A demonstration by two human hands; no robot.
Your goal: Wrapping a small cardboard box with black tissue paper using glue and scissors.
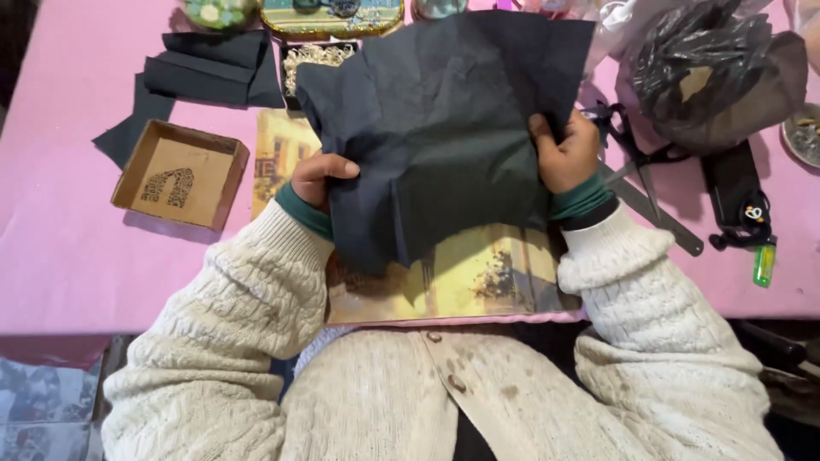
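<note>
Both hands hold a crumpled sheet of dark tissue paper [444, 128] above the desk [60, 222]: the left hand [318, 179] pinches its left edge, the right hand [565, 155] its right edge. Under it, at the desk's near edge, lies a yellowish picture board [478, 277]. An open cardboard box [179, 175] sits toward the left edge, scissors [636, 158] and a green lighter [764, 263] toward the right.

We see pink table [60, 248]: cardboard box lid [179, 175], folded black paper [209, 77], scissors [636, 158], green lighter [764, 265], black bag [717, 72].
</note>
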